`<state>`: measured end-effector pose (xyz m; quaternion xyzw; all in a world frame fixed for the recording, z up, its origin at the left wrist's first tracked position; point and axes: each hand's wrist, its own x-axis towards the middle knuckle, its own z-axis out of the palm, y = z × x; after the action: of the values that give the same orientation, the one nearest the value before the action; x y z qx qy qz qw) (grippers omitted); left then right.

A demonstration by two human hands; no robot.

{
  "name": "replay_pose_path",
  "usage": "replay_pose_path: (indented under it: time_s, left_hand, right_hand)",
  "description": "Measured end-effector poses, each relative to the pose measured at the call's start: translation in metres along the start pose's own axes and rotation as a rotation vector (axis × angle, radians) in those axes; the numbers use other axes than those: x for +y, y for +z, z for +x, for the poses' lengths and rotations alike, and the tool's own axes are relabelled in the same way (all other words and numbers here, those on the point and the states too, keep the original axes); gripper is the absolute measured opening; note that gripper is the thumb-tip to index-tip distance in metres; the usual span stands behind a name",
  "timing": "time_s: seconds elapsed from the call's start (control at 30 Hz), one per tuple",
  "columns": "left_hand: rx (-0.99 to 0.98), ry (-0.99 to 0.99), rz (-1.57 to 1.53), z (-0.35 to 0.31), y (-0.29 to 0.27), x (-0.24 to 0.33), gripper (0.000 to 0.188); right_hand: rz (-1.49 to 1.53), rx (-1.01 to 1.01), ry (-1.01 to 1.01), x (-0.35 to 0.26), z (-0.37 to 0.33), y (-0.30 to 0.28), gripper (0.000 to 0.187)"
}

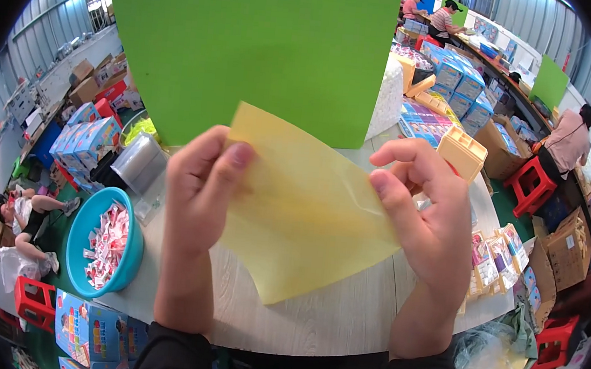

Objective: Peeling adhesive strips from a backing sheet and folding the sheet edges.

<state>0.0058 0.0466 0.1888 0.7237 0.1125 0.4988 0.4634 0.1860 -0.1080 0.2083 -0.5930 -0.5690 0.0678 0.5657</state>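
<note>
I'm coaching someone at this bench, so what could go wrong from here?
Two risks, as I judge it. The yellow sheet looks thin and is bowed between the left hand and right hand, so uneven pulling might crease or tear it. The bowl of small packets sits by the left edge of the table; a wide sweep of the left hand could knock it and spill them.

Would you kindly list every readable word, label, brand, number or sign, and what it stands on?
No text here is clear enough to quote.
Yellow sheet: no print visible.
Blue box, lower left: lettering too blurred.
Packets in the turquoise tub: print too small.
Cards at right: print too small.
</note>
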Motion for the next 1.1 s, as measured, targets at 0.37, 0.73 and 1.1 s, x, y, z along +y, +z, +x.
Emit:
replay_pose_path:
  time_s: [0.37, 0.73, 1.1]
  left_hand:
    - [0.235, -0.02, -0.012, 0.013, -0.053, -0.02, 0.023]
    - [0.076, -0.381, 0.061, 0.01, -0.095, -0.09, 0.028]
    - [0.081, -0.329, 0.021, 0.007, -0.11, -0.067, 0.024]
  right_hand:
    - [-0.112, -0.013, 0.033, 0.002, -0.011, -0.009, 0.021]
    - [-0.397, -0.224, 0.084, 0.026, -0.021, -0.016, 0.021]
    - [-0.034, -0.217, 0.271, 0.018, -0.045, -0.036, 0.019]
